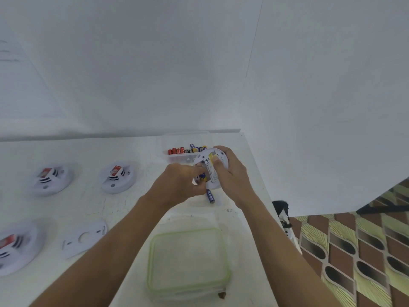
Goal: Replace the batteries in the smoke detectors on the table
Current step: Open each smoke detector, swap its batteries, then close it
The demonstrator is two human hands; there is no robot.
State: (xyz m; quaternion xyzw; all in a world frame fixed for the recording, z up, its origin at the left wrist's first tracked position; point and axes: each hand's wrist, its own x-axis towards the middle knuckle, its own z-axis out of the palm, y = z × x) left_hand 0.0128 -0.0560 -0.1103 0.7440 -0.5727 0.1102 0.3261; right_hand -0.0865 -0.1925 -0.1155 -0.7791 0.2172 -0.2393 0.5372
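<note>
Just right of frame centre, the right hand (232, 173) grips the upturned smoke detector (210, 169) above the tabletop (132, 156). The left hand (183, 182), immediately left of it, pinches a blue battery (202, 175) at the compartment. The battery's long axis runs up-down in the frame, and a second blue battery (210, 196) lies just below.

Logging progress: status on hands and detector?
Right hand grips round white smoke detector. Left hand working blue battery in compartment. Nothing blocking.
</note>
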